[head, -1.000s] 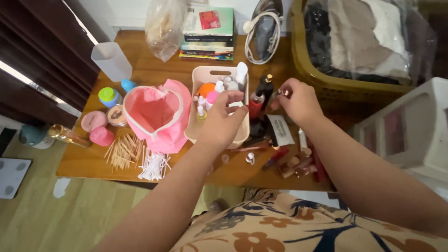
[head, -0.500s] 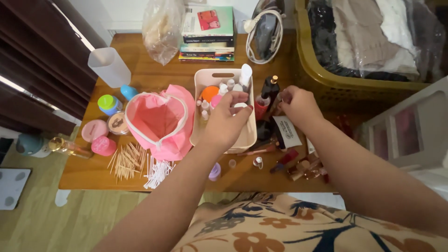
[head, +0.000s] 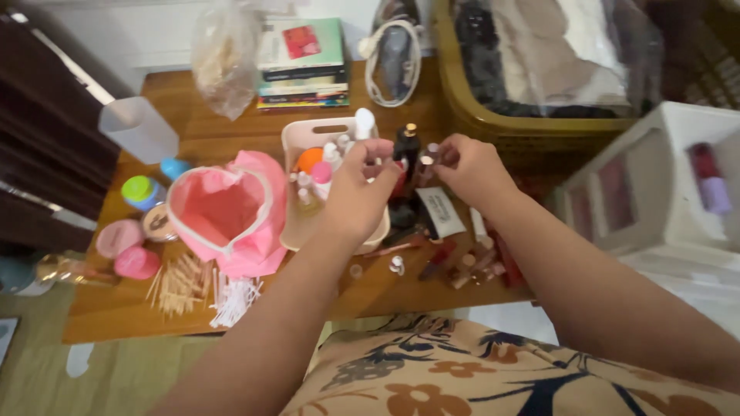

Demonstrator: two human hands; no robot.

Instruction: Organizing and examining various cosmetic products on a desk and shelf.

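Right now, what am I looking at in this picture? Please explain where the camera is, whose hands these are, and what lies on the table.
The camera sits on a person's head and looks down, so both arms are that person's own. The left hand hovers over a cream basket filled with small bottles. The right hand pinches a small bottle beside a dark bottle; the blur hides the details. On the wooden table also lie an open pink pouch, toothpicks, cotton swabs, a stack of books and a clear plastic bag.
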